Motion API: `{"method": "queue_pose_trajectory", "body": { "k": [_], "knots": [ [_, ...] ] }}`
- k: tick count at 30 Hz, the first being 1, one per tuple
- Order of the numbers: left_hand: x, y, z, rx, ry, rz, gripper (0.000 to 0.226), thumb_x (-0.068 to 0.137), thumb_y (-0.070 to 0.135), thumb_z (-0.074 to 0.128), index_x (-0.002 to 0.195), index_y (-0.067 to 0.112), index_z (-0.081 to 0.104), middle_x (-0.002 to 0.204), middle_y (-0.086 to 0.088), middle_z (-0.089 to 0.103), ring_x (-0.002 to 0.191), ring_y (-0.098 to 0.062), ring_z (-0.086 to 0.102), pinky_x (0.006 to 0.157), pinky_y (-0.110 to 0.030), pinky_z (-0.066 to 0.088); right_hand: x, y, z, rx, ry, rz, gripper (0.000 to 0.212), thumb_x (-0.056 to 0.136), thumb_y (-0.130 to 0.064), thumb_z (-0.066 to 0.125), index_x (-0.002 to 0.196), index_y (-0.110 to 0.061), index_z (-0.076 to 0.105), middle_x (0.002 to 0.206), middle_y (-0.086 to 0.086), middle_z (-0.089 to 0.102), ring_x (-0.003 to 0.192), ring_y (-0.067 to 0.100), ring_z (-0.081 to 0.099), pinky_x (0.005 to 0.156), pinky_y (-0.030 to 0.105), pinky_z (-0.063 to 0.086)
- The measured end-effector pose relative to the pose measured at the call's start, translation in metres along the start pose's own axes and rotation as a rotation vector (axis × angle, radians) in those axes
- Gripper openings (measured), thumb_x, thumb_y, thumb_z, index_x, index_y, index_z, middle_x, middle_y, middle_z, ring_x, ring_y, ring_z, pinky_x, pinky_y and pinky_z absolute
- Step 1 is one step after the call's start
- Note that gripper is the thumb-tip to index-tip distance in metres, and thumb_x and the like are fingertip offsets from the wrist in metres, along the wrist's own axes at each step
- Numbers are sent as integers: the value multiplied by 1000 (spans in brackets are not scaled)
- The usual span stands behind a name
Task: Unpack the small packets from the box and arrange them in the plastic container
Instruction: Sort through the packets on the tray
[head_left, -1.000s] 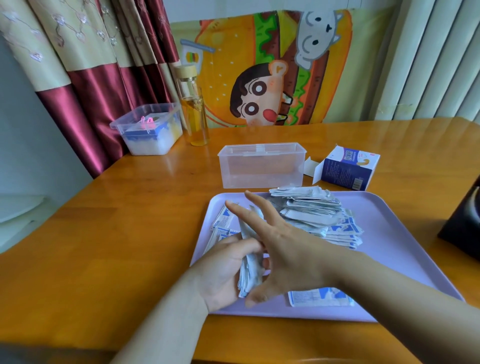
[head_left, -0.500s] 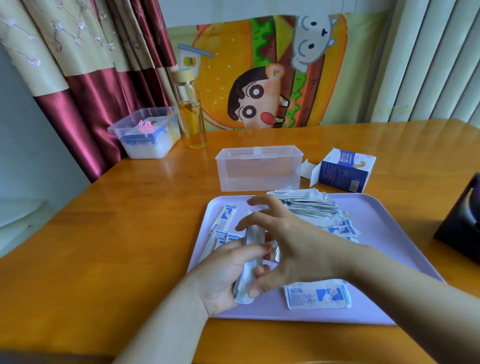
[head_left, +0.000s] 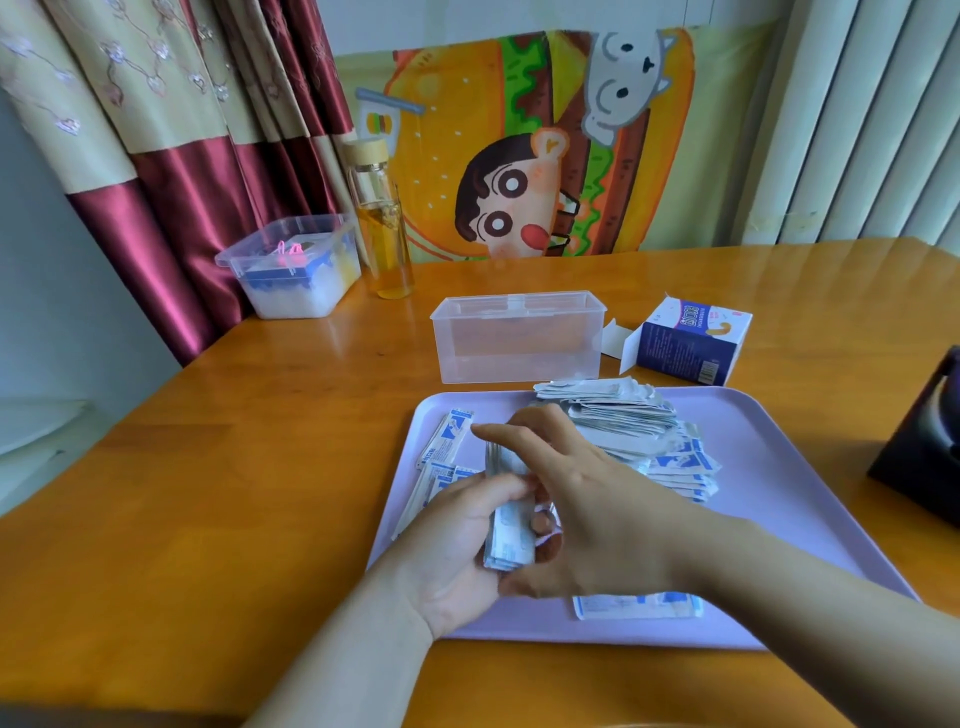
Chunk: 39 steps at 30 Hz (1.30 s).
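Note:
A stack of small white-and-blue packets (head_left: 508, 530) stands on edge over the lilac tray (head_left: 779, 519). My left hand (head_left: 457, 545) grips the stack from the left, thumb across its top. My right hand (head_left: 587, 514) pinches the same stack from the right, index finger stretched over it. A loose pile of packets (head_left: 634, 431) lies on the tray behind my hands, a few more packets (head_left: 447, 441) at the left, and one single packet (head_left: 636, 605) near the front edge. The clear plastic container (head_left: 519, 338) stands open beyond the tray. The blue-and-white box (head_left: 685, 340) lies open to its right.
A glass bottle with amber liquid (head_left: 382, 223) and a lidded plastic tub (head_left: 293, 265) stand at the table's back left by the curtain. A dark object (head_left: 924, 457) sits at the right edge. The wooden table (head_left: 208, 493) extends to the left of the tray.
My right hand has closed from spread fingers onto the stack held by my left hand. Both hands have lifted the stack slightly and squared it upright.

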<state>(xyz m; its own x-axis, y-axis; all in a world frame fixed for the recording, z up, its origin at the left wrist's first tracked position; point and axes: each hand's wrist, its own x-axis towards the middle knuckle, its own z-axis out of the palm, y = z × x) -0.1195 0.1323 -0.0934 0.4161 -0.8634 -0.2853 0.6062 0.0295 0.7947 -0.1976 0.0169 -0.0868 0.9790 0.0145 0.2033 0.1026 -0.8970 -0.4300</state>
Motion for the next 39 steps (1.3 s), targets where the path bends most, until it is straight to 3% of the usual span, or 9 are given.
{"method": "queue_pose_trajectory", "body": {
  "k": [4, 8, 15, 18, 20, 26, 32, 36, 39],
  "knots": [
    [-5, 1, -3, 60, -10, -42, 13, 78, 9, 58, 86, 13, 67, 69, -3, 53, 55, -11, 53, 48, -22, 40, -2, 3, -5, 66, 41, -13, 100, 64, -40, 81, 143, -35, 21, 130, -10, 24, 97, 12, 49, 83, 27, 48],
    [-6, 1, 0, 185, 72, -42, 15, 90, 10, 54, 78, 16, 60, 60, 3, 50, 48, -9, 48, 47, -20, 41, -3, 0, -6, 44, -23, 4, 105, 61, -41, 82, 142, -44, 15, 140, -21, 10, 112, 9, 42, 88, 24, 46],
    [-8, 1, 1, 453, 28, 9, 19, 95, 17, 50, 76, 19, 50, 55, 9, 38, 45, -4, 29, 44, -14, 27, -1, -1, -12, 126, 26, -60, 68, 66, -38, 80, 126, -37, 47, 120, -14, 37, 98, 2, 51, 78, 14, 45],
    [-10, 7, -2, 508, -67, 5, 19, 86, 26, 64, 82, 17, 49, 58, 6, 31, 46, -5, 22, 43, -15, 19, 0, 4, -29, 368, 44, 30, 52, 78, -20, 74, 121, -37, 51, 106, -12, 54, 85, 10, 58, 75, 25, 50],
    [-12, 12, -3, 559, -120, -18, 21, 78, 33, 63, 80, 15, 52, 59, 5, 26, 48, -5, 21, 44, -15, 19, 2, 9, -39, 549, 33, 92, 42, 83, -9, 68, 116, -31, 56, 92, -8, 58, 74, 22, 56, 69, 31, 50],
    [-10, 19, 1, 609, -179, -42, 19, 81, 34, 56, 85, 15, 58, 56, 9, 31, 47, -3, 26, 45, -14, 24, 7, 13, -44, 613, -19, 146, 1, 86, -8, 66, 85, -8, 66, 75, 14, 68, 61, 10, 58, 62, 23, 48],
    [3, 16, -3, 907, 76, 335, 20, 99, 26, 43, 102, 13, 57, 68, 15, 56, 58, -2, 51, 60, -19, 46, 14, 14, -51, 472, 219, 183, 5, 86, -11, 66, 83, -15, 66, 74, 7, 69, 60, 7, 57, 64, 26, 50],
    [8, 20, -1, 914, 120, 472, 26, 100, 26, 37, 98, 7, 54, 57, 17, 49, 52, -4, 42, 54, -18, 40, 22, 16, -45, 861, 323, 218, 8, 78, -13, 71, 85, -10, 68, 78, 13, 65, 69, 16, 56, 66, 26, 48],
    [12, 28, 3, 897, 142, 527, 27, 101, 24, 37, 82, 11, 51, 57, 12, 46, 50, -4, 41, 51, -14, 37, 30, 18, -26, 1040, 258, 238, 31, 72, -27, 78, 90, -4, 70, 84, 30, 57, 77, 33, 51, 77, 52, 43]
  ]
}}
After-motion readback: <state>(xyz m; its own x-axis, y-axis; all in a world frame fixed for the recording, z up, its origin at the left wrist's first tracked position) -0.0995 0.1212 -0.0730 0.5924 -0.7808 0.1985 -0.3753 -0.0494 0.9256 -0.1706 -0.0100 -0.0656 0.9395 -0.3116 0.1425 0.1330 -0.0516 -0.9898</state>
